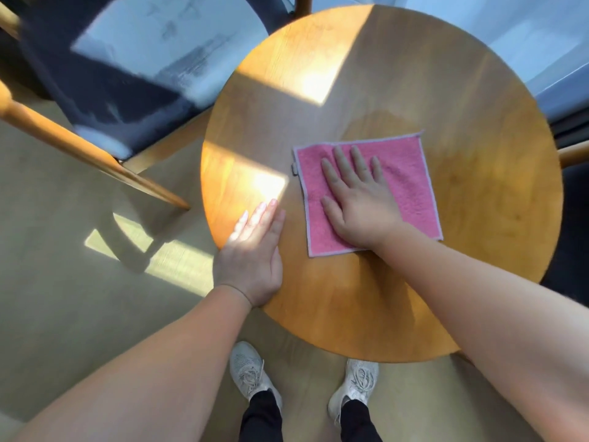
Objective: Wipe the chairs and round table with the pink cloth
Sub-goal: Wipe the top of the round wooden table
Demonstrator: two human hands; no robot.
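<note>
Pressing flat with fingers spread, the right hand [357,199] pins the pink cloth [411,180] mid-frame on the sunlit round table [478,250] — left hand [251,250] rests open-palmed at its edge — chair [105,90] upper left.

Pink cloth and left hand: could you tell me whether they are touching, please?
Apart. The head view shows bare round table between the left hand and the pink cloth; the right hand lies flat on it.

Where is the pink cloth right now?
The pink cloth lies flat on the round table, right of its middle in the head view, under the flat right hand. The left hand rests by the table's left edge.
</note>
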